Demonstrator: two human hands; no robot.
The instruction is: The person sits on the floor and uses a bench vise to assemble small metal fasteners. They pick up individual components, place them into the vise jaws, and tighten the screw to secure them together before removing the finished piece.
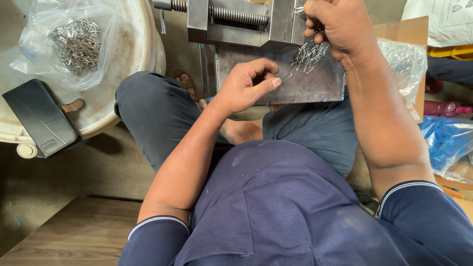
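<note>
Head view: person seated, dark blue trousers and shirt, looking down at a grey metal plate (300,86) that sits below a bench vise (236,22) at top centre.

Right hand (340,27) is up by the vise's right end, grip clamped on a bundle of thin metal pins (310,55); pins fan out below the fist, hanging just over the plate's upper right area.

Left hand (246,86) is over the plate's left part, thumb and forefinger pressed together. A single thin pin runs from near the fingertip toward the bundle; can't tell if the fingers actually pinch it.

Left of the person: white round tub lid (133,54) serving as a worktop. On it, a clear plastic bag (64,44) filled with more pins of the same kind, and a black phone (42,118) lying flat at the lid's lower edge, partly overhanging.

Right side: crumpled clear bag (406,61) against a cardboard box (404,32), just beside the right forearm. Lower right, a bag of blue parts (448,143), well apart from both hands.

Bare foot (241,130) shows between the knees, under the plate.
</note>
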